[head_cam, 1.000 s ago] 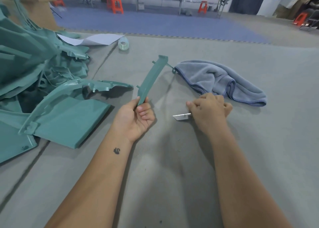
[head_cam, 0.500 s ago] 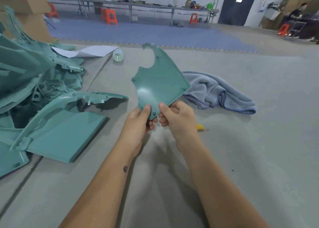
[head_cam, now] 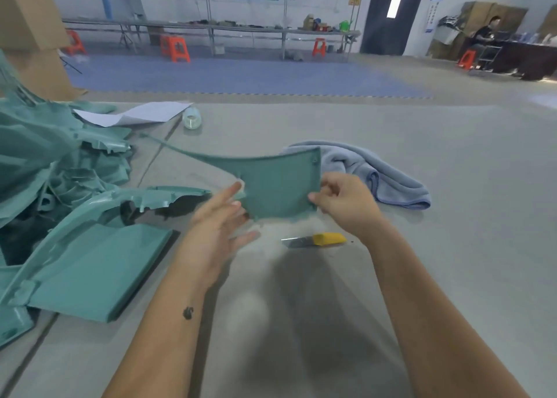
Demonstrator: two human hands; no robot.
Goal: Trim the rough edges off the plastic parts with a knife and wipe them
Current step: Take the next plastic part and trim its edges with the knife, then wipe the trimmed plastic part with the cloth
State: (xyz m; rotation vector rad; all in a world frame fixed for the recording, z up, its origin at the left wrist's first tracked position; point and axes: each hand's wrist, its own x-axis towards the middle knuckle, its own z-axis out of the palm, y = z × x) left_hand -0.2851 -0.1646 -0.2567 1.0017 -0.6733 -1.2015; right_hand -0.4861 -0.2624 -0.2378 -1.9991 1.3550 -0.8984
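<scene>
A flat teal plastic part (head_cam: pixel 278 183) with a long thin tip pointing left is held above the grey table. My right hand (head_cam: pixel 343 202) pinches its right edge between thumb and fingers. My left hand (head_cam: pixel 220 220) is blurred, fingers straight and spread, touching the part's left lower edge. The yellow-handled knife (head_cam: pixel 319 239) lies on the table below the part, blade pointing left, in neither hand. A blue-grey cloth (head_cam: pixel 373 171) lies crumpled behind my right hand.
A heap of teal plastic parts (head_cam: pixel 60 192) fills the left side of the table (head_cam: pixel 452 247). A white sheet (head_cam: pixel 135 114) and a roll of clear tape (head_cam: pixel 192 118) lie at the back left. Benches, orange stools and a seated person are far behind.
The knife has left my right hand and lies on the table. The part was turned from upright to lying sideways. My left hand let go and opened.
</scene>
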